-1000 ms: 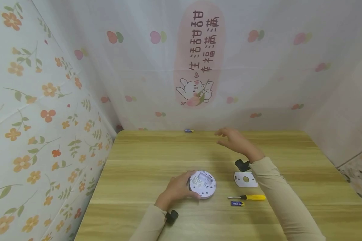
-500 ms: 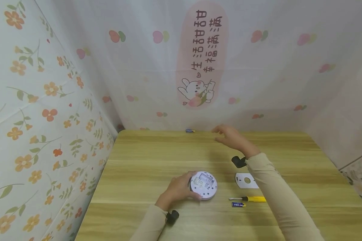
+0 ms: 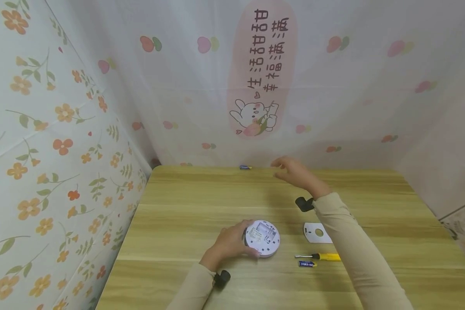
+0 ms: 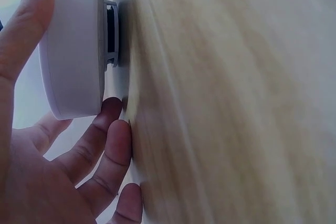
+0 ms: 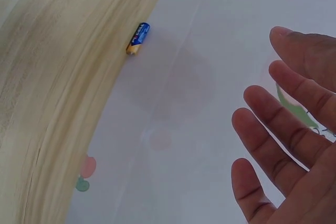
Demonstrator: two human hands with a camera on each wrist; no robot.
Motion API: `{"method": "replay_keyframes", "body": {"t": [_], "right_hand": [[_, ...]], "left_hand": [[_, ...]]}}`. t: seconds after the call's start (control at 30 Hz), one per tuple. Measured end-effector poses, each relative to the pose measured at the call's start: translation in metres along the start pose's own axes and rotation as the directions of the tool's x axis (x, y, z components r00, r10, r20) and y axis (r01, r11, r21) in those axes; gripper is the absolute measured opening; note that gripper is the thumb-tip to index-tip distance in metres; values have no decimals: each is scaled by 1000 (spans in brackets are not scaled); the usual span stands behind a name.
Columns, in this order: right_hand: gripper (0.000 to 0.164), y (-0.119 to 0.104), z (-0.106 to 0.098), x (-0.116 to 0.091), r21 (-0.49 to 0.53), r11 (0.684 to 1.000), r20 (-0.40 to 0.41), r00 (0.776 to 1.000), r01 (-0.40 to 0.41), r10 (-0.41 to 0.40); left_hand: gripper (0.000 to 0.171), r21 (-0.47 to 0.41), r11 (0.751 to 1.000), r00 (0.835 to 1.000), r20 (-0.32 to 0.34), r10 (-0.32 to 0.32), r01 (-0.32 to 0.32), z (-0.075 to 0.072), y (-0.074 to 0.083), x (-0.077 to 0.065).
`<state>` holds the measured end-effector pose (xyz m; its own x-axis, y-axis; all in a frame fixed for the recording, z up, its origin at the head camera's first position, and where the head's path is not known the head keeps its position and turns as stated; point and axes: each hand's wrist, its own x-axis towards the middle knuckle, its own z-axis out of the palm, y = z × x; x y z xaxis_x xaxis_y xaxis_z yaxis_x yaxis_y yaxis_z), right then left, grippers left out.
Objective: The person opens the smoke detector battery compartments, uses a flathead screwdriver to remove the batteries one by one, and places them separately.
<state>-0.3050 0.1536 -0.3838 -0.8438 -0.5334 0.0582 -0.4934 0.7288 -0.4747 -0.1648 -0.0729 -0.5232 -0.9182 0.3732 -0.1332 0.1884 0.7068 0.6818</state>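
A round white smoke detector (image 3: 262, 238) is in the middle of the table, its open battery compartment facing up. My left hand (image 3: 229, 242) grips it from the left, thumb on the near side and fingers at the far side. In the left wrist view the detector (image 4: 73, 45) shows its smooth rim and a vented underside close to the wood. Over the far part of the table my right hand (image 3: 294, 173) hangs in the air, fingers loosely bent, holding nothing. A blue and yellow battery (image 3: 245, 167) lies at the far edge, left of that hand; the right wrist view shows this battery (image 5: 138, 39) too.
On the right lie a white mounting plate (image 3: 311, 232) with a round hole, partly hidden by the sleeve, a yellow-handled screwdriver (image 3: 325, 257) and a second battery (image 3: 307, 264). A printed curtain (image 3: 178, 99) hangs behind the wooden table (image 3: 186, 202).
The right hand has shifted slightly farther away and left, toward the far edge. The left hand still grips the smoke detector in the same place. The head view has tilted a little.
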Motion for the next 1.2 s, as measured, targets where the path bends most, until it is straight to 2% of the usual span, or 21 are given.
{"method": "replay_keyframes", "body": {"t": [0.33, 0.57, 0.93, 1.2], "right_hand": [[36, -4, 5, 11, -27, 1000, 39, 999, -12, 14], [37, -1, 13, 19, -38, 999, 49, 999, 5, -3], [39, 8, 20, 34, -45, 999, 71, 997, -25, 28], [38, 9, 28, 39, -33, 999, 69, 998, 11, -8]], "left_hand": [[103, 14, 1000, 1000, -5, 0, 0, 2, 1, -3], [102, 14, 1000, 1000, -8, 3, -3, 0, 0, -4], [104, 18, 1000, 1000, -15, 5, -5, -2, 3, -1], [103, 28, 1000, 1000, -9, -3, 3, -2, 2, -2]]}}
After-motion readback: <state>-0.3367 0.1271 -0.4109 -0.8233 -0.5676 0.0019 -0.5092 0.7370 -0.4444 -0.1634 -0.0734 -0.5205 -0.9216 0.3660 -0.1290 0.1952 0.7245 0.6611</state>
